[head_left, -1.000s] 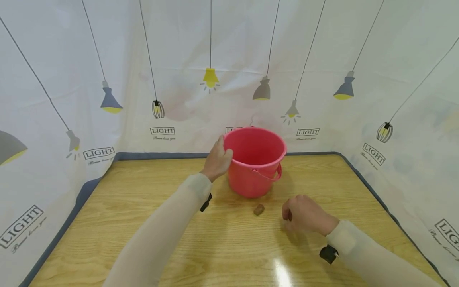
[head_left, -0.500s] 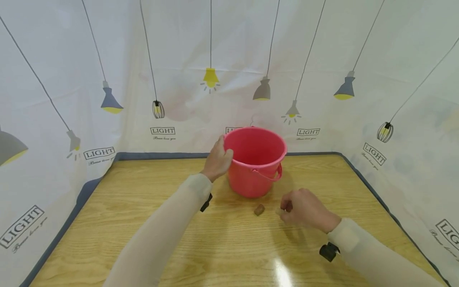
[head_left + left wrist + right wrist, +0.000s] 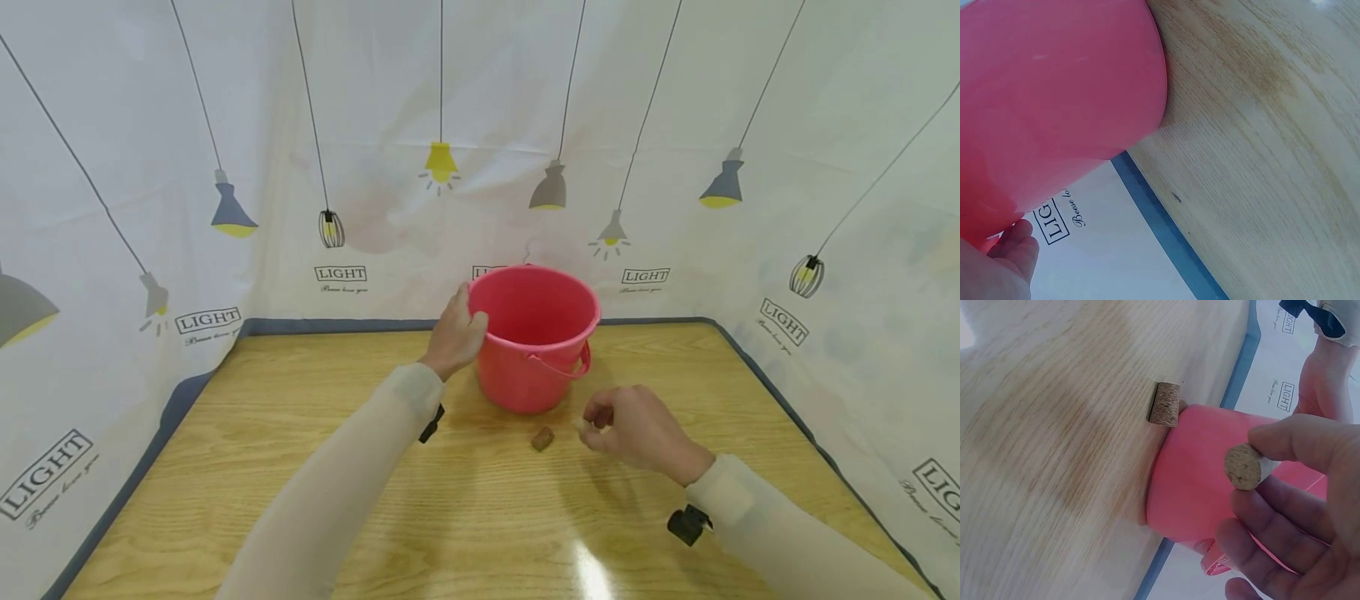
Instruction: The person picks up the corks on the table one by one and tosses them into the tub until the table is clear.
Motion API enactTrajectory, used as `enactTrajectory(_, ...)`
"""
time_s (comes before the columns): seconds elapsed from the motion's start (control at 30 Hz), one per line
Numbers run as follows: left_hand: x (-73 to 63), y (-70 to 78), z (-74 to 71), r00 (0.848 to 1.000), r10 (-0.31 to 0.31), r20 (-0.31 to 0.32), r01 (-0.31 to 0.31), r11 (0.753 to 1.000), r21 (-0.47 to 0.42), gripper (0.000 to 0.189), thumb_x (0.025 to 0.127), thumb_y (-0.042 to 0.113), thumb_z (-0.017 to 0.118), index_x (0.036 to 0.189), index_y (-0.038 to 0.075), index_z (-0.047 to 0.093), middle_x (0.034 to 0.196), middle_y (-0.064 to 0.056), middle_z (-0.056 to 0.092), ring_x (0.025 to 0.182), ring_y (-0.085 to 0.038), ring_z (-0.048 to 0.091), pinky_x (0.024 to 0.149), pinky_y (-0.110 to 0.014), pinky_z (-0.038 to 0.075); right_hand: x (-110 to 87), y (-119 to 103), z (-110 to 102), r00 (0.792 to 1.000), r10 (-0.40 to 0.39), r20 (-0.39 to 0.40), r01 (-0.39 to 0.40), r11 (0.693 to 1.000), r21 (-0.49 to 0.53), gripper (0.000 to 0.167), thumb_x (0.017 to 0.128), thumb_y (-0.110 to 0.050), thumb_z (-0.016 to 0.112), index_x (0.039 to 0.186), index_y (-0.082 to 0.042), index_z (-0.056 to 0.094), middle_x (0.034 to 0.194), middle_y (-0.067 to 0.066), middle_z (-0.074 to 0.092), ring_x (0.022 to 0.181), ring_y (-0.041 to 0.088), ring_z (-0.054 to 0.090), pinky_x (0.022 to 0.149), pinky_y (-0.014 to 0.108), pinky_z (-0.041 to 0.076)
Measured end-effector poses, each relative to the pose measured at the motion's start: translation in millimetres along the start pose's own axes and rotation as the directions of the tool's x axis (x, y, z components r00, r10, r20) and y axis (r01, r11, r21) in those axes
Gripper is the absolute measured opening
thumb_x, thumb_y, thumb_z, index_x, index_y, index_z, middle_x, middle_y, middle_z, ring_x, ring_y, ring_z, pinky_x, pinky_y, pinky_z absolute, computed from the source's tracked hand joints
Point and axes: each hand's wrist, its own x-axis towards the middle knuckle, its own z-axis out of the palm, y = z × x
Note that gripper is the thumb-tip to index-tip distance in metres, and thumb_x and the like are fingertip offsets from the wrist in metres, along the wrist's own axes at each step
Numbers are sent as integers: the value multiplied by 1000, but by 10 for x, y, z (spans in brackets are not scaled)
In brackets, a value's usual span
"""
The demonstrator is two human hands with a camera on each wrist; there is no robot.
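A pink plastic bucket [image 3: 517, 379] stands upright on the wooden table, its handle hanging down on the near right side. My left hand [image 3: 455, 335] grips the left of its rim, thumb on the near side; in the left wrist view the curled fingers [image 3: 1017, 250] show at the rim. Between thumb and fingers, my right hand [image 3: 641, 429] pinches a cork [image 3: 1243, 467], its round brown end facing the right wrist camera and its side pale. A second brown cork [image 3: 542, 438] lies on the table just in front of the bucket, left of my right hand.
The wooden table [image 3: 300, 467] reaches back to a white cloth backdrop [image 3: 390, 208] printed with lamps. A dark blue border [image 3: 345, 326] runs along the cloth's foot at the back and both sides. Light glares on the table's near part.
My right hand has risen a little off the table and shifted slightly left, and the pinched cork now shows at its fingertips. My left hand, the bucket and the lying cork stay put.
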Motion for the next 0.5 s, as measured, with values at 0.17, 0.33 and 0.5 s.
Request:
enactTrajectory(0.17,-1,-2,8,1000,4,-1,-4,1000,1,70,103,27,36,165,8,9,169,-8,22,151,-30,29,120,-54,27,13,-11,-3,999,1,-48,1,1000,27,10,81,-20,85,81,-16,75,72,-13,65,67,4,58,63,26,51)
enactTrajectory(0.33,-7,-2,2,1000,14,-2,-14,1000,10,70,103,26,35,165,7,9,169,-10,23,150,-31,30,120,-54,28,33,-36,-26,996,0,-84,5,998,55,9,83,-18,84,81,-16,75,73,-11,67,69,7,60,65,28,53)
enactTrajectory(0.5,-11,2,-11,1000,17,7,-17,1000,8,70,103,26,35,165,6,9,169,-10,21,151,-30,28,121,-54,27,61,-59,-56,993,17,-120,-6,996,89,8,83,-16,84,83,-13,77,75,-9,69,72,11,64,66,29,55)
